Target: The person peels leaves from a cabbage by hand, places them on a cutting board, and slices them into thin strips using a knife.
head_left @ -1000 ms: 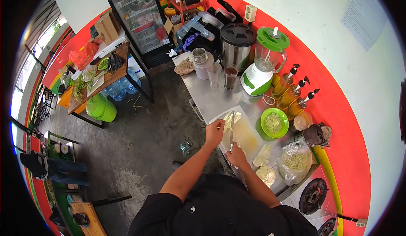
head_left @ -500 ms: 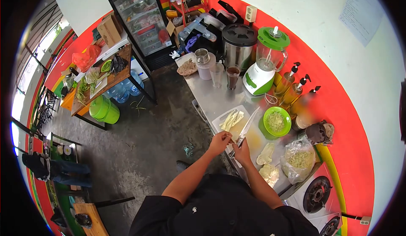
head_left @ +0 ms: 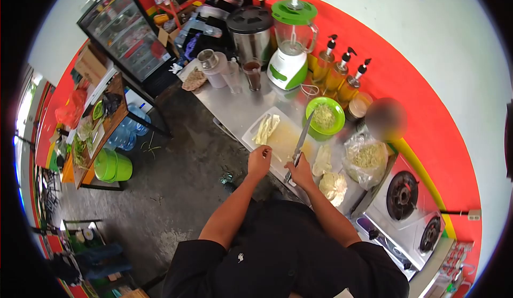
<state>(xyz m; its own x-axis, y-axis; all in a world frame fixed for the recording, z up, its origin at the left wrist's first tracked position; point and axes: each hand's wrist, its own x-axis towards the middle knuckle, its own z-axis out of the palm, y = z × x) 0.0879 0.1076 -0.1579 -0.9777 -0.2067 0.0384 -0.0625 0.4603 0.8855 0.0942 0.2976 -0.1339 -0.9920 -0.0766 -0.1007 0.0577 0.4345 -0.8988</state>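
My right hand (head_left: 301, 172) is closed around the handle of a long kitchen knife (head_left: 302, 137), its blade pointing away over the cutting board toward the green bowl. My left hand (head_left: 259, 160) has its fingers pinched together at the near edge of the white cutting board (head_left: 289, 133); whatever may be between them is too small to make out. Pale cabbage strips (head_left: 266, 129) lie on the board's left part, just beyond that hand. To the right of the knife rest a loose cabbage leaf (head_left: 322, 160) and a partly cut cabbage (head_left: 333, 186).
A green bowl (head_left: 338, 120) and a clear plastic bag (head_left: 367, 156) hold shredded cabbage. Behind them stand a blender (head_left: 291, 57), several pump bottles (head_left: 335, 73) and a cup of dark liquid (head_left: 252, 76). A gas stove (head_left: 402, 212) is at the right.
My hands have come apart; earlier they met at the knife handle. The knife has swung to point more straight ahead, and the whole view has turned to the right.
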